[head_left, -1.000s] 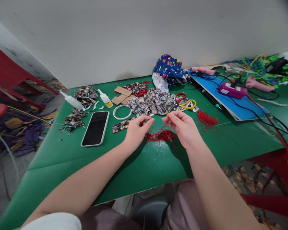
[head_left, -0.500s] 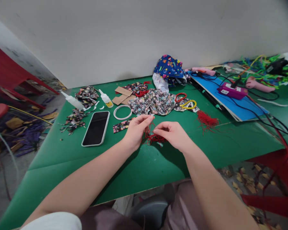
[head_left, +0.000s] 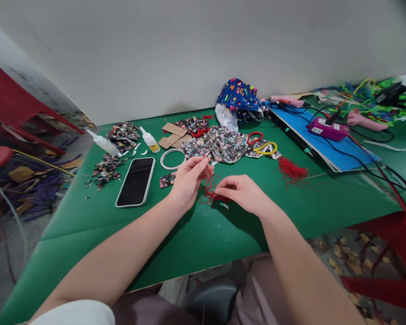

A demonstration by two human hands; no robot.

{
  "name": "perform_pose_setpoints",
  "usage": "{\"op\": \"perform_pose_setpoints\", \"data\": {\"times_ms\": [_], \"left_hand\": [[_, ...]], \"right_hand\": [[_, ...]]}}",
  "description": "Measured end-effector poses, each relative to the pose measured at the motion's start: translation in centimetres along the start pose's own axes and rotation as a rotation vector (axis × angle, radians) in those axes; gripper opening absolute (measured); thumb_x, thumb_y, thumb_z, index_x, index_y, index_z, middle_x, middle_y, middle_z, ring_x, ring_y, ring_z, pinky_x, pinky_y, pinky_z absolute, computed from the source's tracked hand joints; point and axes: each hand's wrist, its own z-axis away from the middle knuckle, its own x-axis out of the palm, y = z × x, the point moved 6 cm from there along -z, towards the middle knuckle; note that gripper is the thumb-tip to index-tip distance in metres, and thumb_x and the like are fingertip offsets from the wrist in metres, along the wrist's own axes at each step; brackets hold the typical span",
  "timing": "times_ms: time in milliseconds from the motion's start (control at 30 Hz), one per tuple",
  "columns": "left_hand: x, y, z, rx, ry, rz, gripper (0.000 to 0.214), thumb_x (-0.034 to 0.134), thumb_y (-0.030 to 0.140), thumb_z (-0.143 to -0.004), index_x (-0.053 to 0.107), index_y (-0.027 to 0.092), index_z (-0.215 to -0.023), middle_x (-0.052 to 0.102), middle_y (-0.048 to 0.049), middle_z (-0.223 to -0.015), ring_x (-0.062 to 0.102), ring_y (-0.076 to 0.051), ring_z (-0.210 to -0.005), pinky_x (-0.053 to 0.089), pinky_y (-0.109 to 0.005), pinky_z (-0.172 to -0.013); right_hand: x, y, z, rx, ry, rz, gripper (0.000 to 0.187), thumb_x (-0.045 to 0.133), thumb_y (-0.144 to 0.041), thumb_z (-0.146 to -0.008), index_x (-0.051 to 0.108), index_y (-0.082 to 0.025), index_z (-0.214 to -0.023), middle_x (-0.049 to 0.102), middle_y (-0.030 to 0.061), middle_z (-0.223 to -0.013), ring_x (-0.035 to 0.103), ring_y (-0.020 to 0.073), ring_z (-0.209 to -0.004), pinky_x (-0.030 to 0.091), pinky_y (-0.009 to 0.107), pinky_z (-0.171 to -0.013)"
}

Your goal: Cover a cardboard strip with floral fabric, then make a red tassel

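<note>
A loose tangle of red thread [head_left: 210, 195] is between my hands, just over the green table [head_left: 189, 253]. My left hand [head_left: 189, 180] pinches its upper strands between thumb and fingertips. Lower and to the right, my right hand [head_left: 238, 192] has thumb and forefinger pinched on the same red thread. A floral fabric strip [head_left: 167, 180] lies partly hidden behind my left hand. Beyond my fingers is a crumpled piece of floral fabric [head_left: 216, 143]. Scissors [head_left: 262, 146] with one red and one yellow handle rest at its right. A second red thread bundle [head_left: 292, 170] lies farther right.
Left of my hands are a phone [head_left: 135, 183], a roll of tape [head_left: 173, 159] and two glue bottles [head_left: 149, 140]. Brown card pieces [head_left: 173, 135] lie behind. At the right are a blue folder [head_left: 325, 135], a purple box [head_left: 328, 129] with cables, and pink glue guns [head_left: 365, 121].
My left hand has shifted slightly up and left, drawing red strands upward. My right hand has dropped a little, and the thread between them looks more spread out.
</note>
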Motion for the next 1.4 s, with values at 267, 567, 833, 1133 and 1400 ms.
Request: {"op": "perform_pose_setpoints", "data": {"times_ms": [267, 567, 833, 1133, 1400], "left_hand": [[-0.3, 0.4, -0.2, 0.035, 0.013, -0.022, 0.010, 0.066, 0.025, -0.071, 0.063, 0.017, -0.076, 0.057, 0.0044, -0.059, 0.050, -0.005, -0.055, 0.039, -0.017, -0.055], [1.7, 0.8, 1.3, 0.114, -0.165, -0.366, 0.012, 0.065, 0.028, -0.071, 0.063, 0.016, -0.071, 0.059, 0.0020, -0.065, 0.051, -0.007, -0.060, 0.041, -0.020, -0.060], [2.5, 0.5, 1.7, 0.091, -0.294, -0.424, 0.013, 0.064, 0.028, -0.072, 0.063, 0.016, -0.070, 0.058, 0.0029, -0.064, 0.048, -0.007, -0.059, 0.039, -0.019, -0.057], [2.1, 0.2, 1.7, 0.050, -0.263, -0.450, 0.014, 0.066, 0.031, -0.070, 0.065, 0.017, -0.069, 0.059, 0.0016, -0.063, 0.049, -0.008, -0.058, 0.038, -0.021, -0.057], [1.9, 0.0, 1.5, 0.036, -0.244, -0.470, 0.014, 0.066, 0.031, -0.070, 0.067, 0.017, -0.070, 0.062, 0.0007, -0.066, 0.053, -0.010, -0.061, 0.041, -0.021, -0.060]], "right_hand": [[-0.2, -0.4, 0.1, -0.076, 0.016, 0.075, 0.013, 0.058, -0.028, -0.074, 0.067, -0.019, -0.070, 0.064, 0.0001, -0.069, 0.055, 0.0106, -0.059, 0.041, 0.025, -0.055], [-3.4, -1.8, 1.1, -0.237, 0.522, -0.154, 0.010, 0.064, -0.030, -0.072, 0.066, -0.021, -0.073, 0.064, -0.0006, -0.078, 0.058, 0.0117, -0.074, 0.044, 0.025, -0.068], [-2.8, -1.7, 0.7, -0.232, 0.429, -0.277, 0.009, 0.065, -0.029, -0.070, 0.067, -0.021, -0.073, 0.066, -0.0012, -0.075, 0.059, 0.0116, -0.072, 0.045, 0.026, -0.070], [-2.7, -1.9, 0.8, -0.213, 0.387, -0.216, 0.012, 0.063, -0.031, -0.071, 0.065, -0.020, -0.074, 0.065, -0.0005, -0.078, 0.058, 0.0114, -0.073, 0.045, 0.027, -0.071], [-2.5, -1.4, 0.6, -0.174, 0.362, -0.229, 0.016, 0.061, -0.036, -0.074, 0.061, -0.020, -0.075, 0.061, -0.0017, -0.072, 0.053, 0.0097, -0.065, 0.043, 0.024, -0.065]]}}
